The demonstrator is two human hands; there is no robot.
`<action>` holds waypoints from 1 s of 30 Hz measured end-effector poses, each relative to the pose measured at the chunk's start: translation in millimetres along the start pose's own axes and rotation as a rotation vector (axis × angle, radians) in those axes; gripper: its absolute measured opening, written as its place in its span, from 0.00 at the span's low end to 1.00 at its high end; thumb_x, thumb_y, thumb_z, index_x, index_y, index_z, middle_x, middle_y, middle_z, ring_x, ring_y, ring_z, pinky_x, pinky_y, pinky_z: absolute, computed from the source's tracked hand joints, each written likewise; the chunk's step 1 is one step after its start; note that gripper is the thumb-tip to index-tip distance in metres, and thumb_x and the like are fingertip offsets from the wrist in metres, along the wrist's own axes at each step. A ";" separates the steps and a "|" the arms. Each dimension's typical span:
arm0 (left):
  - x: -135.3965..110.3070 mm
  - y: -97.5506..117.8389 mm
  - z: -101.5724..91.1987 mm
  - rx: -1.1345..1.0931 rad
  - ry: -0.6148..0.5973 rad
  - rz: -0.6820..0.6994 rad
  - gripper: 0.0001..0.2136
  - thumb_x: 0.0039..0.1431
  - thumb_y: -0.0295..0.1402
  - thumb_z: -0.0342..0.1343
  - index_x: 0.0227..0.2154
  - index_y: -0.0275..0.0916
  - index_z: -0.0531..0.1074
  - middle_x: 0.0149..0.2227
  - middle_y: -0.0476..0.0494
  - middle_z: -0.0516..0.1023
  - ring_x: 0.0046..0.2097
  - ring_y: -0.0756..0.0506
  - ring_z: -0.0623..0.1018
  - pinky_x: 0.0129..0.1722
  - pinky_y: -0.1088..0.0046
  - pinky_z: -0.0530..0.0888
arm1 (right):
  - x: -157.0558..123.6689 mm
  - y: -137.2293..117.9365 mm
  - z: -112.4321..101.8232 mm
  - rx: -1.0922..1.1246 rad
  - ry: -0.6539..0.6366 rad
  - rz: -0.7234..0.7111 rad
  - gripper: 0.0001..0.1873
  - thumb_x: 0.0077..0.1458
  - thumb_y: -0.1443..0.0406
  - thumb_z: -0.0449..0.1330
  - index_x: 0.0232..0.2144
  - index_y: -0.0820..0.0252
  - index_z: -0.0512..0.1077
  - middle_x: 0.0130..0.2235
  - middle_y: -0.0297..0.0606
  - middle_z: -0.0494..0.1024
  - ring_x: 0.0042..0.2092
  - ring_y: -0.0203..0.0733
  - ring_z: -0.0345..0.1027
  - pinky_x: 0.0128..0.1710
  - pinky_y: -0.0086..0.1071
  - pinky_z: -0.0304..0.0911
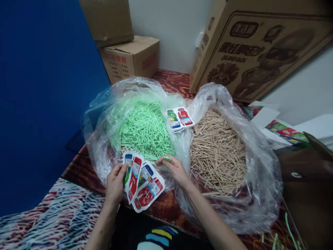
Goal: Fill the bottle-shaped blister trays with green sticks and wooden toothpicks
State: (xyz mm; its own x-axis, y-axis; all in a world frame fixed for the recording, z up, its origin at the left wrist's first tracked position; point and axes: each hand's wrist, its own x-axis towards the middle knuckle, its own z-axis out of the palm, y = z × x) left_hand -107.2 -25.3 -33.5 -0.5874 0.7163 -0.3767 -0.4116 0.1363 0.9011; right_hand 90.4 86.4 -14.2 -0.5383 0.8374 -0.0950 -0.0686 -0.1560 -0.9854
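My left hand (pixel 115 183) grips a fan of flat bottle-shaped printed packets (pixel 142 182), red, blue and green. My right hand (pixel 174 168) is closed in a pinch on a small bundle of green sticks (pixel 167 159), right at the near edge of the clear plastic bag full of green sticks (pixel 144 129). Beside it on the right lies a second clear bag of tan wooden sticks (pixel 218 152). More of the printed packets (pixel 179 118) rest on the bag rims between the two piles.
A blue panel (pixel 44 97) stands at the left. Cardboard boxes (pixel 131 57) sit at the back, and a large printed carton (pixel 256 45) leans at the back right. Papers and printed sheets (pixel 282 130) lie at the right beside a brown bag (pixel 307 180). Patterned cloth (pixel 52 218) covers the near left.
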 end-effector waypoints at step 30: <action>-6.5 -3.5 12.0 -0.071 -0.018 -0.047 0.13 0.43 0.39 0.67 0.28 0.37 0.74 0.23 0.52 0.77 0.23 0.51 0.74 0.24 0.78 0.72 | -22.7 1.8 13.7 0.028 0.021 -0.048 0.10 0.56 0.59 0.59 0.33 0.57 0.77 0.36 0.37 0.81 0.43 0.43 0.73 0.48 0.37 0.63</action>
State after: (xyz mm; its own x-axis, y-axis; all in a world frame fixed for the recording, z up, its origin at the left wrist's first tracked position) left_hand -93.6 -22.2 -31.6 -0.5541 0.7226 -0.4134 -0.4871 0.1213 0.8649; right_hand 91.0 60.0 -11.9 -0.5158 0.8552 -0.0511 -0.1172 -0.1296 -0.9846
